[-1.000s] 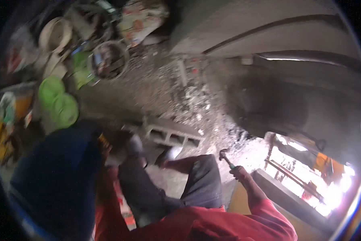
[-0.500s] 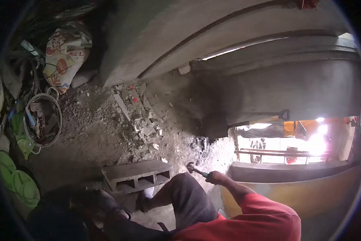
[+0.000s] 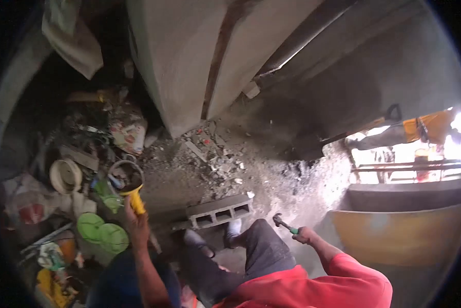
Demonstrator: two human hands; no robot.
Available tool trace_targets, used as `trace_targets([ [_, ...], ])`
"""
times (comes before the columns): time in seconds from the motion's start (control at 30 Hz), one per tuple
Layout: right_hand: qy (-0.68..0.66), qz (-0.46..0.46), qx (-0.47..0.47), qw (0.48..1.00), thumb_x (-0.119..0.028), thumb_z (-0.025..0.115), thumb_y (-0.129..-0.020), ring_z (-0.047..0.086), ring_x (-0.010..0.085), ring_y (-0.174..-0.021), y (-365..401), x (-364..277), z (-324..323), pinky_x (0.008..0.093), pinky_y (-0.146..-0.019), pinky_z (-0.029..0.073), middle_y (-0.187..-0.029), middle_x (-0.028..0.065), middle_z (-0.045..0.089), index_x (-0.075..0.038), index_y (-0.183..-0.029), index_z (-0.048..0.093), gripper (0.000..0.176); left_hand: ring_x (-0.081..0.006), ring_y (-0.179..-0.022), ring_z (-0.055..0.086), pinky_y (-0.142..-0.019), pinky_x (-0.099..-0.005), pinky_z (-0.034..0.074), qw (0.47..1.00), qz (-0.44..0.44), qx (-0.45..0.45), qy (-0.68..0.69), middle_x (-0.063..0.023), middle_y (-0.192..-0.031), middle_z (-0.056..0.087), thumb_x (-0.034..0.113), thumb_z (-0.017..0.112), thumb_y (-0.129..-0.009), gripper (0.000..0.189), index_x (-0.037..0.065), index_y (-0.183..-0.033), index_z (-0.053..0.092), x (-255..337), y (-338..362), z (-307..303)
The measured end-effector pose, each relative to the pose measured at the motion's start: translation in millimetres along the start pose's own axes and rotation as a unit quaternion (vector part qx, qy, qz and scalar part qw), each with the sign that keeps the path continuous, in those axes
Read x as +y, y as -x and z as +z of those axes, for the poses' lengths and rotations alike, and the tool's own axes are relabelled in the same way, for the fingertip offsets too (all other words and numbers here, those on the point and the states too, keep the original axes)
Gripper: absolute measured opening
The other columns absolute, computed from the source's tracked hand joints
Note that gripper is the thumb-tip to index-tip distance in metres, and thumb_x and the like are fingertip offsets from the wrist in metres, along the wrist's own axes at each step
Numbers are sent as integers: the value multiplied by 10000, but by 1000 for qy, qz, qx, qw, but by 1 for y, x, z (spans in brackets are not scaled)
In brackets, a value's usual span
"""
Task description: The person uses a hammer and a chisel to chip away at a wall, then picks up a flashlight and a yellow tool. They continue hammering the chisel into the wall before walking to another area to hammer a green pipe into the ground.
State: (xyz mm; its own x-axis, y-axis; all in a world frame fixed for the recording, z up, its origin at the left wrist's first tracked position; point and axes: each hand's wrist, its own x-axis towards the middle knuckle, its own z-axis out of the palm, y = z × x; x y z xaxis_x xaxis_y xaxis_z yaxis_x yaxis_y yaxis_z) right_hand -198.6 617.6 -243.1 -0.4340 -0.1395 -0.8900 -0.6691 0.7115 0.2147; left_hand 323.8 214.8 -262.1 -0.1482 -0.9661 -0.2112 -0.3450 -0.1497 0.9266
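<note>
In my right hand (image 3: 303, 235) I grip a claw hammer (image 3: 285, 224) by its green handle, the metal head pointing left over the floor. My left hand (image 3: 138, 222) is closed around a yellow object (image 3: 136, 201); I cannot tell what kind of tool or part it is. Just beyond it stands a round pail (image 3: 127, 165) with debris inside, which the yellow object overlaps in this view. A hollow concrete block (image 3: 220, 212) lies in front of my feet, its openings facing me.
Broken rubble (image 3: 223, 161) covers the ground past the block. Green plastic pieces (image 3: 103, 233) and a white bucket (image 3: 65, 175) are at the left among clutter. A shovel (image 3: 361, 131) leans by the wall opening. A yellowish curved basin wall (image 3: 395, 237) stands at the right.
My view has turned left, so the scene has shifted right. My left hand, indistinct before, now appears raised with the yellow object. The hammer remains in my right hand.
</note>
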Motion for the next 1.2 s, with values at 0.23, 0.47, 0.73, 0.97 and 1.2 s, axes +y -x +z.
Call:
trace_targets([
  [0.23,-122,-46,-8,991,-468,705,-770,679,372,-946,63,27,34,448,-838,525,-951,233,705,11,-929,722,505,-162,-858,599,-813,-331,508,975,-19,-202,91,-34,-1003,619,324,757,-837,436,67,-1146,588,254,-26,84],
  [0.47,-336,-63,53,938,-406,707,-819,637,256,-593,112,9,26,393,-572,498,-631,144,628,33,-828,658,441,-265,-1014,638,-920,-409,497,870,354,-286,-192,-93,-1033,669,149,829,-748,429,40,-1103,616,420,-18,154],
  [0.73,-544,-68,166,820,-366,608,-925,552,139,-484,236,-98,-87,311,-438,445,-586,41,554,-33,-867,609,338,-319,-961,631,-893,-432,490,782,569,-215,-137,-108,-971,662,123,766,-733,323,56,-1027,649,475,-110,159],
  [0.97,-459,-206,352,789,-378,533,-960,600,268,-669,278,-153,-189,406,-595,470,-727,138,598,-23,-1000,628,369,-307,-1025,643,-949,-392,489,797,525,-296,-48,-107,-1073,679,238,792,-799,412,53,-1131,632,514,-216,154],
  [1.2,-577,-276,325,697,-400,573,-961,621,294,-717,306,-180,-302,401,-658,473,-732,192,599,26,-950,604,427,-276,-1002,662,-923,-413,499,682,542,-298,-391,-105,-1090,695,289,770,-801,422,92,-1152,644,567,-227,176],
])
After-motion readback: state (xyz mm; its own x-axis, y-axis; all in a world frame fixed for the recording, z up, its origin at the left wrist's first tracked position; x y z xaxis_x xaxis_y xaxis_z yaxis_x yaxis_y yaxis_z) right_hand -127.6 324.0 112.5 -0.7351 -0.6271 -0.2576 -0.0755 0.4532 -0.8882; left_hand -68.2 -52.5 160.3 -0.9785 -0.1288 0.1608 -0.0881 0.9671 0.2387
